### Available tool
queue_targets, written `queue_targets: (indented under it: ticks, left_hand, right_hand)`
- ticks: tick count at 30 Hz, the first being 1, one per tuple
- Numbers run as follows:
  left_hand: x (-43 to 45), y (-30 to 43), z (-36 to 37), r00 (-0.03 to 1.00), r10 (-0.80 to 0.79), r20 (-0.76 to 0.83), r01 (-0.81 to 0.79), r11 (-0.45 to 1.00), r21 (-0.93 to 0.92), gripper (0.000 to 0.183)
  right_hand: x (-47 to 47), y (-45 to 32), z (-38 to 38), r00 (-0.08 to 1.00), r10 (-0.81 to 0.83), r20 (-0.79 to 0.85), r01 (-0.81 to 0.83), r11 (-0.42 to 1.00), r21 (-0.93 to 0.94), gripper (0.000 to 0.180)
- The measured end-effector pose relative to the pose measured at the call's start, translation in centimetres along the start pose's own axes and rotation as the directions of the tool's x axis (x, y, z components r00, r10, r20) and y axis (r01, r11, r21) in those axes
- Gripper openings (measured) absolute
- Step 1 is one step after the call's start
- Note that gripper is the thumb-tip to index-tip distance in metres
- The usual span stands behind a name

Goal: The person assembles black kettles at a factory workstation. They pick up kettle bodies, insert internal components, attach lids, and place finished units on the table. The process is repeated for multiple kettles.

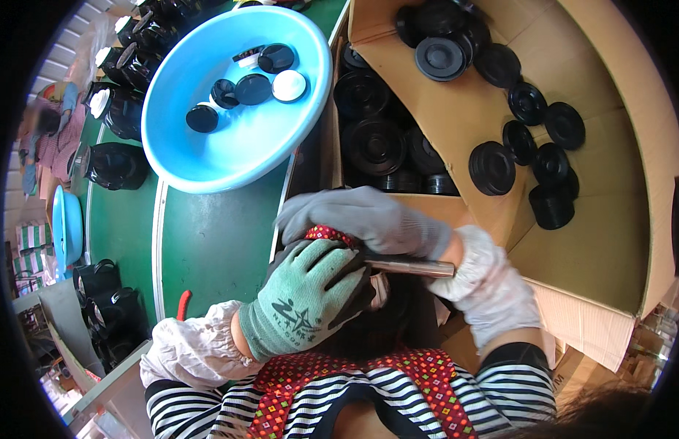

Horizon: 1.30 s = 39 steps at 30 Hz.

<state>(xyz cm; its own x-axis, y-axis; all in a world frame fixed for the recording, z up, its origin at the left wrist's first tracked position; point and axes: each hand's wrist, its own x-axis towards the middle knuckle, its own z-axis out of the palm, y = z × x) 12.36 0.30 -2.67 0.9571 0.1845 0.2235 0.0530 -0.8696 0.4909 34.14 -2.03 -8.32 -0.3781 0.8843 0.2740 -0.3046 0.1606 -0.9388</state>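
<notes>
My left hand, in a green knit work glove, lies with spread fingers over a dark object at my lap; the object is mostly hidden. Just beyond it my right hand, in a grey glove and blurred, curves over the same place. Red patterned cloth shows between the two hands. A shiny metal tube or handle sticks out to the right beneath my right wrist. Whether either hand grips something cannot be told.
A light blue basin holding black and white round caps stands on the green conveyor belt. Glossy black jars line the belt's far side. Cardboard boxes with black round lids are at the right. Another person is at far left.
</notes>
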Motion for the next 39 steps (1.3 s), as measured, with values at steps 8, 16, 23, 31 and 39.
queue_targets:
  ticks: [8,16,23,31,39]
  left_hand:
    - [3.3,3.4,0.1,0.982,0.119,-0.147,-0.107,0.990,0.087,0.053]
    - [9.2,5.9,6.0,0.908,0.097,0.409,-0.086,0.995,-0.046,0.048]
    - [6.1,4.8,3.7,0.958,0.257,0.128,-0.165,0.857,-0.489,0.040]
    - [-0.3,-1.1,2.2,0.959,0.111,-0.261,-0.281,0.238,-0.930,0.034]
    - [4.4,1.7,-5.0,0.940,-0.183,0.287,0.336,0.629,-0.701,0.068]
  right_hand:
    - [1.2,6.8,1.5,0.895,-0.397,0.203,0.370,0.916,0.157,0.027]
    - [0.7,7.9,2.4,0.822,-0.539,0.185,0.529,0.842,0.104,0.025]
    - [-2.6,5.9,0.8,0.926,-0.358,0.117,0.376,0.861,-0.343,0.014]
    - [-7.5,-1.3,-0.1,0.983,0.134,-0.128,-0.185,0.665,-0.724,0.056]
    - [-5.9,0.0,-1.4,0.922,0.358,0.149,-0.116,0.622,-0.774,0.062]
